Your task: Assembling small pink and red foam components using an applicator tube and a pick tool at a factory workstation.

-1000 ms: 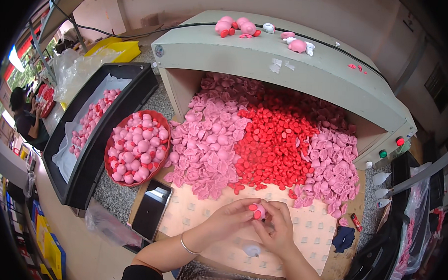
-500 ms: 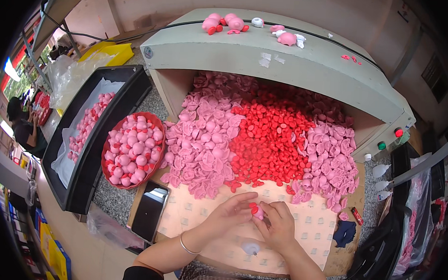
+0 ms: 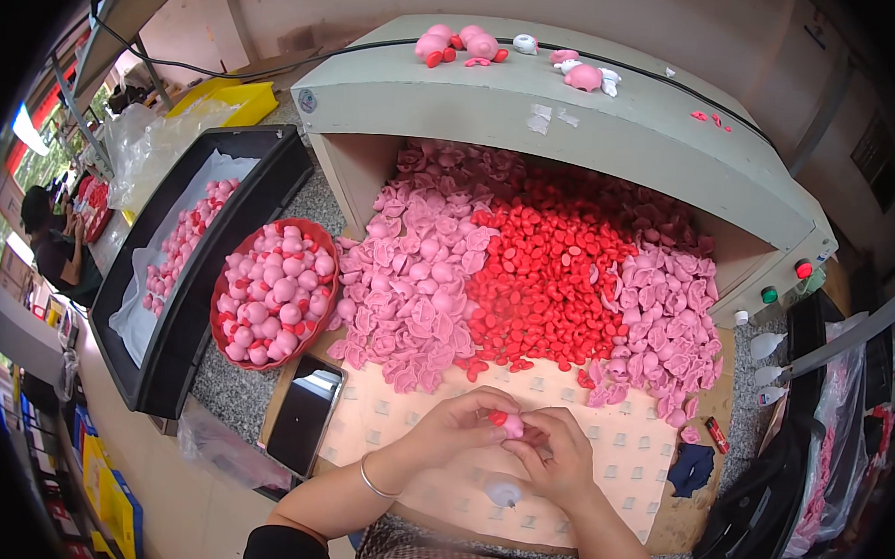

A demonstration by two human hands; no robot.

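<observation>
My left hand (image 3: pixel 453 427) and my right hand (image 3: pixel 557 454) meet over the tan mat (image 3: pixel 620 457) near the table's front edge. Between their fingertips they pinch a small pink toy piece with a red part (image 3: pixel 504 421). Just beyond the hands lies a heap of pink soft pieces (image 3: pixel 412 288), then a pile of small red parts (image 3: pixel 547 279) in the middle, and more pink pieces (image 3: pixel 675 334) on the right. A small white object (image 3: pixel 504 494) rests on the mat below my hands.
A red bowl of pink balls (image 3: pixel 272 297) stands at left beside a black tray with more (image 3: pixel 184 258). A black phone (image 3: pixel 305 413) lies at the mat's left edge. A grey-green machine cover (image 3: pixel 574 115) carries finished pink toys (image 3: pixel 458 45). Another person (image 3: pixel 54 247) sits far left.
Both hands stay together on the small piece, with only slight turning of the fingers. The view has shifted a little; nothing else moved.
</observation>
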